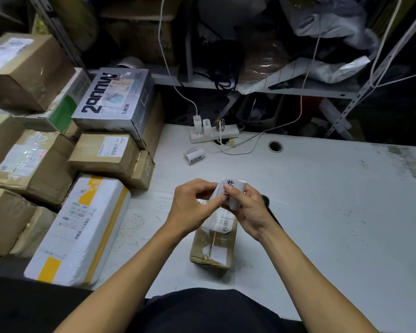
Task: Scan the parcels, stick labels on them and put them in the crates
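Right hand (247,207): I see it curled round the label roll (235,193).
Left hand (195,205): pinching a label edge — may tear or crease.
Parcel (214,246): lying loose below — might shift when pressed.

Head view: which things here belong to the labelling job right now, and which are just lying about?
In the job:
- label roll, held by right hand
- left hand, pinching the roll's loose end
- small cardboard parcel
- stacked parcels awaiting their turn

Lying about:
- second label roll
- power strip with chargers
- white cables

White-yellow parcel (82,227) label: "159-159-K02-170". Grey box (115,99): "2900W", seen upside down.
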A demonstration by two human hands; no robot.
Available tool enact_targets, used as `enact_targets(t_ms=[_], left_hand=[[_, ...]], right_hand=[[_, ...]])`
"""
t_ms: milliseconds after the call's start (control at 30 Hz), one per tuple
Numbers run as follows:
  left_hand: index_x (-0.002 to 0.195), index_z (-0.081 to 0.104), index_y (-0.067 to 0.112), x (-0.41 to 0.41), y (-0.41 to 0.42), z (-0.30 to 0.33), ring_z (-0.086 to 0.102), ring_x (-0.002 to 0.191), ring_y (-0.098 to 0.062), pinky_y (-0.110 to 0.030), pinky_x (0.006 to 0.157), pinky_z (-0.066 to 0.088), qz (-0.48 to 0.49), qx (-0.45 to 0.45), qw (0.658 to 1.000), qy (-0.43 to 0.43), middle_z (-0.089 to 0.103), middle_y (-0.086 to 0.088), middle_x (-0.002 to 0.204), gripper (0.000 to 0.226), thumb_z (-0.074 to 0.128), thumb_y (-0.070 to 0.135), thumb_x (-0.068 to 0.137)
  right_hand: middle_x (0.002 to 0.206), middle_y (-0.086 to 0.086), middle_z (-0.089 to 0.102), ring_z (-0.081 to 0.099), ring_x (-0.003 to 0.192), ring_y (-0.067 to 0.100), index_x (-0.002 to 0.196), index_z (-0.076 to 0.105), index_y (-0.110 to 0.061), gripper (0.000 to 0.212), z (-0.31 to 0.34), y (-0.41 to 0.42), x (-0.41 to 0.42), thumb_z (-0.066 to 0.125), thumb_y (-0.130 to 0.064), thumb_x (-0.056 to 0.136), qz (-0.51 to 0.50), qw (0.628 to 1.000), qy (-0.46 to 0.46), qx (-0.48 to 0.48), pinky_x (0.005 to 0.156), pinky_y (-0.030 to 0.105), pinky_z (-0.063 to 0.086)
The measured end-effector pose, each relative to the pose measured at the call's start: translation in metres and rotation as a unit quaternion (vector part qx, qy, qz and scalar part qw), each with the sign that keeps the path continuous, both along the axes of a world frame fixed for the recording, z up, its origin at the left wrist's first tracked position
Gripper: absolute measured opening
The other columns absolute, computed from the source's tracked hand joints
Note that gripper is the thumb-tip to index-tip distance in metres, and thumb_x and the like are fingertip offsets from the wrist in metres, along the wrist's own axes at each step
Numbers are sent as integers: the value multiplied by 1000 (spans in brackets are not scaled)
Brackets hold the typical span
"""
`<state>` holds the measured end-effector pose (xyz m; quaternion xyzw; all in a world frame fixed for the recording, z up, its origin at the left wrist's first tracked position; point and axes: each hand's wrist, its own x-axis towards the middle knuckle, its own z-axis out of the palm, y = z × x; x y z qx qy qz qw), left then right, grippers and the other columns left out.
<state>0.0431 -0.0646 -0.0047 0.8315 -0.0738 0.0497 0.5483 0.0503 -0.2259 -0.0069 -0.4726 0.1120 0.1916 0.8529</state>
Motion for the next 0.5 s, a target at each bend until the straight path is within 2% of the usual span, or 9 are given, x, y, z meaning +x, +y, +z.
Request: enact_targets(t_ms=[200,333,400,500], left_hand=[[101,80,15,5,6,-1,73,86,-10,-33,75,61,-34,-18,996,82,75,5,91,16,73,26,92],[106,79,14,11,15,-10,71,87,-12,-35,79,60,-57,3,988,142,75,5,93,16,67,19,96],[104,78,13,12,17,-14,71,88,-15,-37,80,61,-36,-4,986,165,75,4,93,16,63,15,98],[96,76,15,12,21,-14,68,76,-7,-25,69,56,26,-37,984,173,73,4,86,14,61,12,98]], right_hand=[[105,14,73,72,97,24,111,67,-5,36,-5,-3,-2,76,-21,79,22,999,-2,-42,82,32,59],[102,14,73,72,94,24,109,67,-6,36,-12,-5,-3,78,-19,77,11,998,18,-60,76,33,59],[100,12,74,72,90,21,106,65,-7,30,-17,-10,-5,78,-15,80,-5,997,35,-74,73,32,60],[94,7,75,73,85,18,99,65,-9,15,-28,-23,-9,74,-7,88,-41,991,58,-117,73,33,62]])
